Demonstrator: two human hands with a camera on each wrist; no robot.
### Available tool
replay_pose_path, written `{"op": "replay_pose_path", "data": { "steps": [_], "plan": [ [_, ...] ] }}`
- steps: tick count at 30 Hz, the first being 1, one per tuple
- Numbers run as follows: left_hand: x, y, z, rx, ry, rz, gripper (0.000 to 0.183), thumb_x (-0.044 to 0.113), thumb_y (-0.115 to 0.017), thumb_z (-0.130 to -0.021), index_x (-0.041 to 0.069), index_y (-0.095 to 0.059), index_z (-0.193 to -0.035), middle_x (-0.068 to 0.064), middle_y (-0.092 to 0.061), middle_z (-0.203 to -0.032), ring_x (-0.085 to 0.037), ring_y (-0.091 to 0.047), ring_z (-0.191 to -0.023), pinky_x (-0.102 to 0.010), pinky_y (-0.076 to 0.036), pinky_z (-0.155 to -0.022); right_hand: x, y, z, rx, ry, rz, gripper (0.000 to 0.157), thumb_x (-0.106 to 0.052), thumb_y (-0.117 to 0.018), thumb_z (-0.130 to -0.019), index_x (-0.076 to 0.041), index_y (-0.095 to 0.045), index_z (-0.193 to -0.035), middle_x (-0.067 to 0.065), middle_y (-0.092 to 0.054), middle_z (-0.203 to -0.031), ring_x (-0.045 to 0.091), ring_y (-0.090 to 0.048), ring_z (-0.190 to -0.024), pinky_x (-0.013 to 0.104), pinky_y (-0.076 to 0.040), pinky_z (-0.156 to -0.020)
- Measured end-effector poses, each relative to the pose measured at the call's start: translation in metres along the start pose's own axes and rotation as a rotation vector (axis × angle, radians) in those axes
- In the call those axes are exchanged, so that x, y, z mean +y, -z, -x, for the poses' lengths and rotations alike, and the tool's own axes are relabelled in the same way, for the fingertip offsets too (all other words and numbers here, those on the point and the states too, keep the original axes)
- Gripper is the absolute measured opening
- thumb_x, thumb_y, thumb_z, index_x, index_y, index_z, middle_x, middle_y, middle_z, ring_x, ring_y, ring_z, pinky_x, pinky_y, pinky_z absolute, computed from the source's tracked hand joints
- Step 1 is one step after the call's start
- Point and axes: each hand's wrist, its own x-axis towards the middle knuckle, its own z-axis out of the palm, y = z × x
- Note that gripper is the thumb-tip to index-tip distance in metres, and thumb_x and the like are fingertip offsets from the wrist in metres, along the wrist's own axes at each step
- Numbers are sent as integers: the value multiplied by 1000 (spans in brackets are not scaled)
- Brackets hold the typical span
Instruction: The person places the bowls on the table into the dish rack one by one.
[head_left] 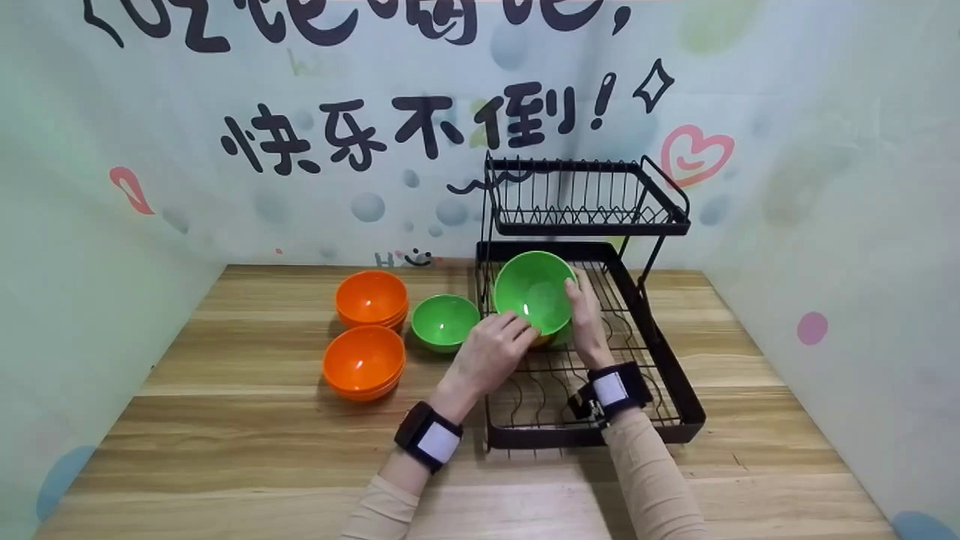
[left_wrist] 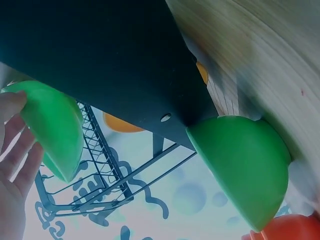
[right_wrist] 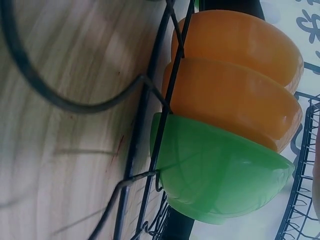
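A green bowl [head_left: 534, 289] is held up over the lower tier of a black dish rack [head_left: 592, 437], tilted with its inside facing the head camera. My left hand [head_left: 491, 349] grips the bowl's near rim. On the bowl's right side my right hand [head_left: 590, 319] holds on, thumb at the rim and fingers mostly hidden behind. In the right wrist view, two orange bowls [right_wrist: 227, 97] and another green bowl [right_wrist: 220, 170] stand on edge in a row on the rack's wires. The held bowl mostly hides them in the head view.
Left of the rack, a green bowl [head_left: 445, 322] stands upright on the wooden table [head_left: 247, 450]. Beside it are two stacks of orange bowls, a rear stack [head_left: 372, 296] and a front stack [head_left: 364, 361]. The rack's upper wire basket [head_left: 589, 195] overhangs at the back, before a printed wall sheet.
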Motion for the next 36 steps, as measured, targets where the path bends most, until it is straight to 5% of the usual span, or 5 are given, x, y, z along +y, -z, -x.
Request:
{"op": "replay_pose_path", "data": {
  "steps": [8,13,24,30,36],
  "plan": [
    [-2,1,2,-80,78,-12,11,15,-66,-84,13,-67,-95,0,-68,-90,-14,-60,-82,-22,-52,-68,21,4,-6,176,-4,-44,58,-39,-33,-90,-4,-42,-136,21,-49,-131,32,-50,-115,50,-43,-96],
    [-3,1,6,-200,207,-23,19,22,-70,-84,10,-64,-97,-4,-65,-92,-18,-59,-85,-25,-52,-66,19,6,-8,333,-13,-61,61,-44,-35,-89,-5,-45,-134,21,-50,-131,32,-49,-116,54,-39,-100],
    [-3,4,12,-481,496,-134,30,33,-64,-88,5,-62,-99,-10,-66,-94,-24,-60,-86,-34,-54,-62,19,9,-10,532,-31,-18,56,-45,-40,-89,-7,-51,-129,19,-55,-129,31,-51,-116,52,-39,-100],
    [-2,4,14,-539,539,-174,30,33,-64,-86,5,-65,-95,-10,-67,-88,-26,-60,-87,-35,-53,-61,18,12,-14,641,-40,-9,54,-46,-44,-88,-6,-54,-123,17,-55,-120,25,-51,-108,42,-40,-96],
    [-1,3,17,-585,547,-171,28,32,-66,-84,5,-66,-89,-9,-67,-84,-25,-61,-84,-35,-53,-57,18,15,-15,638,-87,22,51,-45,-45,-91,-8,-52,-125,15,-54,-121,24,-49,-109,41,-40,-97]
  ]
}}
